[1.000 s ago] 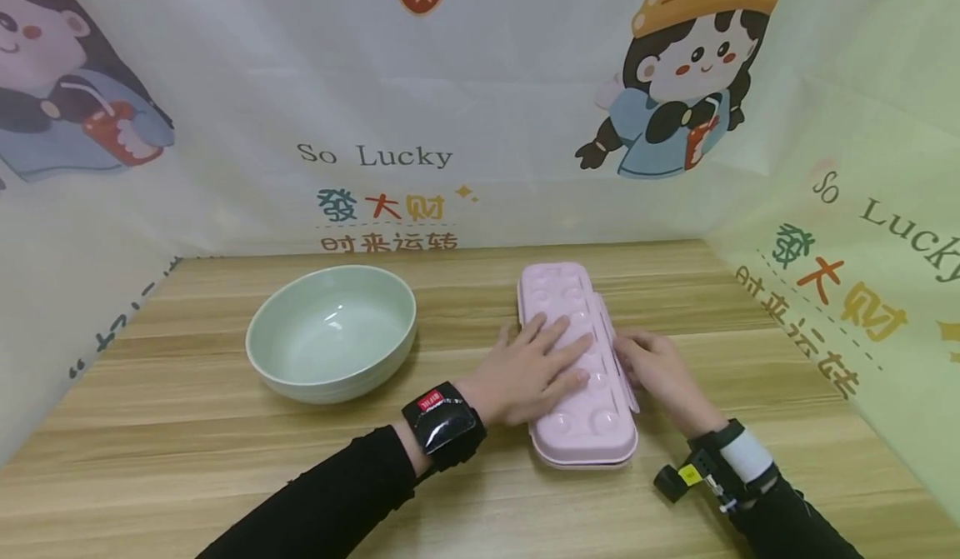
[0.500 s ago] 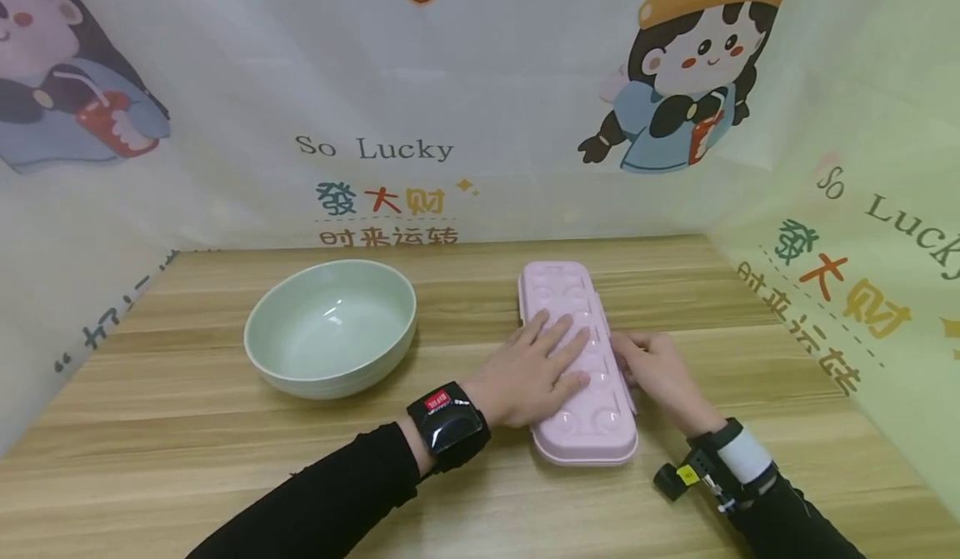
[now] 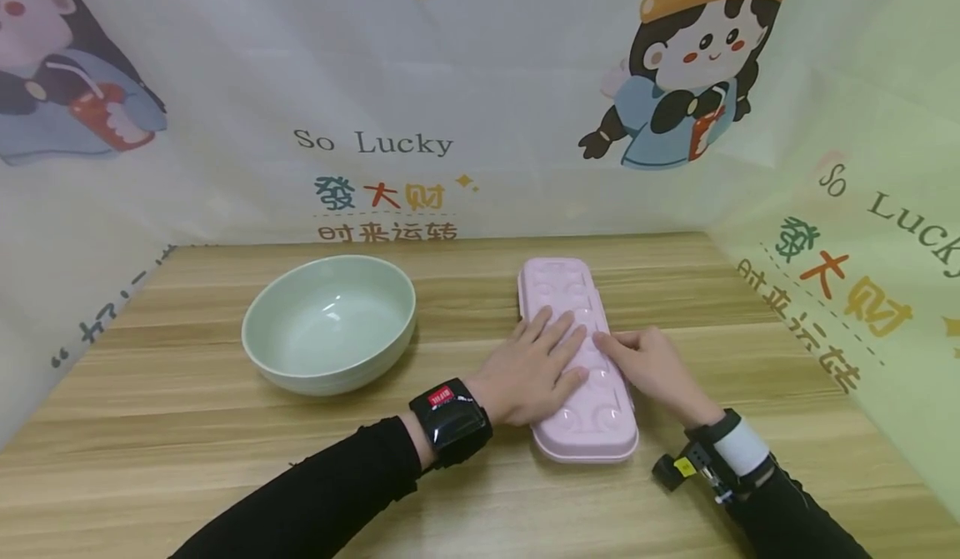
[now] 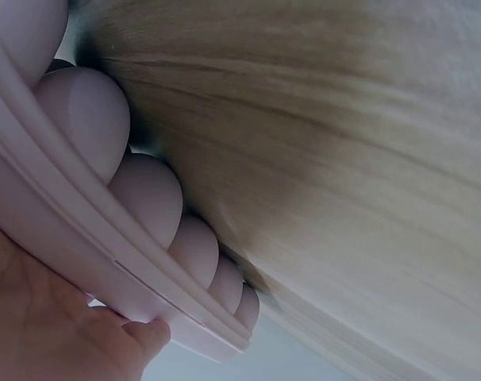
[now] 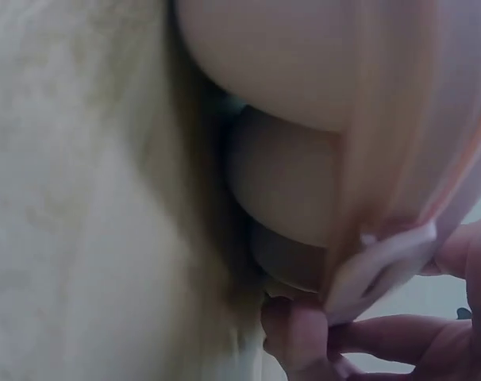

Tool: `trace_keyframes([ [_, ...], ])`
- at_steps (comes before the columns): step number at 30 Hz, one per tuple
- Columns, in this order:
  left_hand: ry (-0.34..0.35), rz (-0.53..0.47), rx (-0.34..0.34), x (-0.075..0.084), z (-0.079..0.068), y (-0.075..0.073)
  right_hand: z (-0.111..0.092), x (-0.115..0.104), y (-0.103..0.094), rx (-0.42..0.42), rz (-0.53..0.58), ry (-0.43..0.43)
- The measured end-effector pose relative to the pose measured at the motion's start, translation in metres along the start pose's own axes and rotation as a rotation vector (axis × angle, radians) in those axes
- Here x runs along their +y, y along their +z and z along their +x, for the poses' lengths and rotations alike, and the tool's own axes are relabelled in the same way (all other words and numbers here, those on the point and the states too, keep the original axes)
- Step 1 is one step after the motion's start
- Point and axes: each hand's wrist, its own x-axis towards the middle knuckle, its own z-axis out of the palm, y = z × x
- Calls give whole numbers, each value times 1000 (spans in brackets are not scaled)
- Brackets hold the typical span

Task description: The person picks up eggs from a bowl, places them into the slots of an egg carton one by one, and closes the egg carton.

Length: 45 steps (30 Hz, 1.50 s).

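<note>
A long pink plastic egg box (image 3: 585,434) lies on the table with its lid down. Rows of round bumps run along the lid, and in the left wrist view rounded egg cups (image 4: 145,198) show underneath. My left hand (image 3: 525,371) rests on the lid with spread, straight fingers. At the box's right side, my right hand (image 3: 660,367) pinches the edge, its thumb on the lid rim and its other fingers curled below. The right wrist view shows a side latch flap (image 5: 383,266) between these fingers (image 5: 399,337). Whether the flap is fastened I cannot tell.
A pale green bowl (image 3: 330,326) stands on the wooden table (image 3: 247,459) to the left of the box, with nothing visible inside. Printed cloth (image 3: 517,117) hangs behind the table and along both sides.
The latch flap, sticking out from the box's right side earlier, has swung down against it. My right thumb has moved up onto the lid rim. My left hand has stayed on the lid.
</note>
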Motion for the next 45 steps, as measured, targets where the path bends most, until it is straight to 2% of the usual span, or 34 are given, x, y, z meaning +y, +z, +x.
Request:
trace_keyframes([
  [5, 5, 1, 8, 0, 1, 0, 3, -4, -7, -47, 13, 6],
  [14, 23, 9, 19, 0, 0, -2, 7, -1, -15, -145, 169, 34],
  [20, 26, -5, 8, -1, -2, -2, 10, 1, -18, -191, 176, 44],
  [29, -2, 54, -16, -3, 7, -10, 9, -2, -14, -135, 136, 93],
  [34, -50, 46, -17, -10, 15, -12, 14, -2, -6, -60, 38, 48],
  [38, -31, 52, -4, -14, 18, -11, 17, -1, -3, -38, -38, -6],
  [45, 2, 101, 20, -15, 19, -7, 21, -3, -4, -51, -37, -15],
])
